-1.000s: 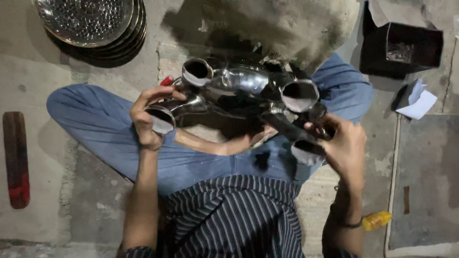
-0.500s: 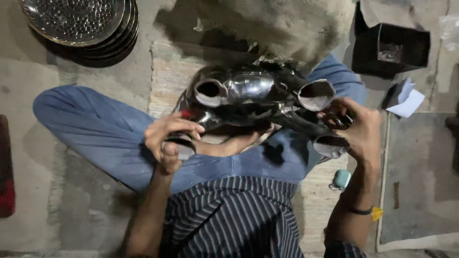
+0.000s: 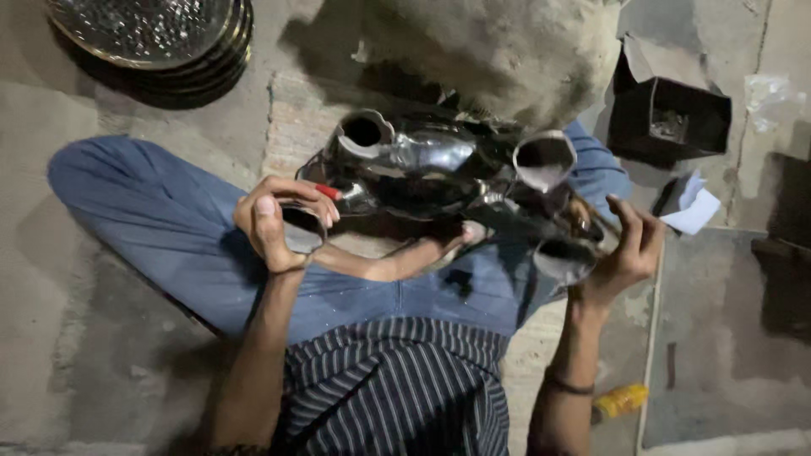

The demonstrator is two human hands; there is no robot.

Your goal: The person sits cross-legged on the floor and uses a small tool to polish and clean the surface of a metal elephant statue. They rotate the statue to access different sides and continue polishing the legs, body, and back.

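Note:
I sit cross-legged in blue trousers and hold a shiny metal piece (image 3: 422,165) with several cup-shaped holders above my lap. My left hand (image 3: 274,221) grips the cup (image 3: 302,228) at the piece's near-left end. A small red object (image 3: 328,192) shows beside its fingers. My right hand (image 3: 627,249) grips the piece at its right end, next to a round cup (image 3: 564,257). Two more cups (image 3: 365,131) (image 3: 543,160) point up at me from the far side.
A stack of embossed metal plates (image 3: 152,34) lies on the floor at top left. A large rough stone (image 3: 507,51) sits beyond the piece. A dark open box (image 3: 667,118) and white paper (image 3: 694,207) lie at right. A yellow object (image 3: 621,399) rests by my right forearm.
The view has shifted, so the metal piece sits more to the right in frame. My left hand has slid to the near-left cup; my right hand stays at the right end.

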